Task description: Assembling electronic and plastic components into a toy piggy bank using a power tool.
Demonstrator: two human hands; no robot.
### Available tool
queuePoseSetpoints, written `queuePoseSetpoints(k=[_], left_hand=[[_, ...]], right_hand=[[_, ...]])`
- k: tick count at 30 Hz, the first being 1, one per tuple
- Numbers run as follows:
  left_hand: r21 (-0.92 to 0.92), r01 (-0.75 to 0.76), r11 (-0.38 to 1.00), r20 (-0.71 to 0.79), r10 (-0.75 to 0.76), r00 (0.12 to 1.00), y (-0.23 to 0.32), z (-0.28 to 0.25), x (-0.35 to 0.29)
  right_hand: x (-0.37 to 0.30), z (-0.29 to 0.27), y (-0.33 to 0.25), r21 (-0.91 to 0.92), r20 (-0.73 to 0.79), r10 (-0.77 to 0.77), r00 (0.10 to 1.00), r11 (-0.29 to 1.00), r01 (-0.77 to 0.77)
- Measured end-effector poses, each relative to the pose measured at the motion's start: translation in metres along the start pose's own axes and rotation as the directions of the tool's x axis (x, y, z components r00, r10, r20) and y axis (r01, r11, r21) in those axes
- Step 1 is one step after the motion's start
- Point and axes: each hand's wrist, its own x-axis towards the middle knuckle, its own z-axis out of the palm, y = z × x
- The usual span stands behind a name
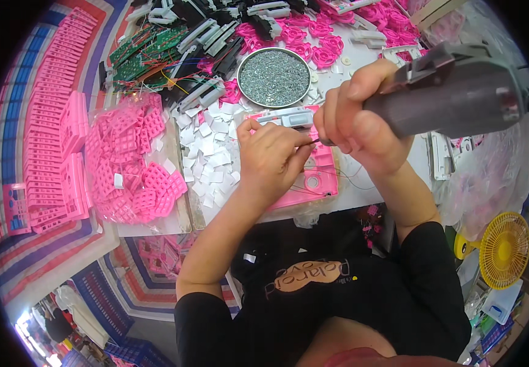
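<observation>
My right hand (368,116) is wrapped round a dark grey power screwdriver (448,98), its body pointing off to the upper right. The thin bit reaches left toward my left hand (273,156). Thumb and forefinger of that hand are pinched together at the bit's tip; anything small between them is too hidden to name. Under both hands lies a pink plastic housing (304,194) with a round opening and thin wires. A grey-and-white plastic part (286,117) sits along its far edge, partly covered by my fingers.
Beyond the housing stands a round tin of small screws (275,77). White paper-like squares (212,144) are scattered to its left, near a bag of pink keypads (127,159). Green circuit boards (145,55) and pink coils (325,49) fill the far side. A yellow fan (504,251) stands right.
</observation>
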Motion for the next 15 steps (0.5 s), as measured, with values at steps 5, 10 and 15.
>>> queuePoseSetpoints(k=[5,10,15], left_hand=[[0.017,-0.014,1.0,0.0,0.014,1.0,-0.005,0.003,-0.005],[0.109,-0.034,0.994,0.002,0.034,0.999,-0.003,-0.001,0.002],[0.345,0.01,0.939,0.083,-0.041,0.996,-0.015,0.013,0.002]], right_hand=[[-0.005,0.003,0.004,-0.068,-0.009,-0.048,0.999,0.997,0.047],[-0.002,-0.002,0.012,-0.043,-0.082,-0.049,0.995,0.998,0.046],[0.02,-0.012,0.037,-0.101,-0.225,0.032,0.974,0.993,-0.056]])
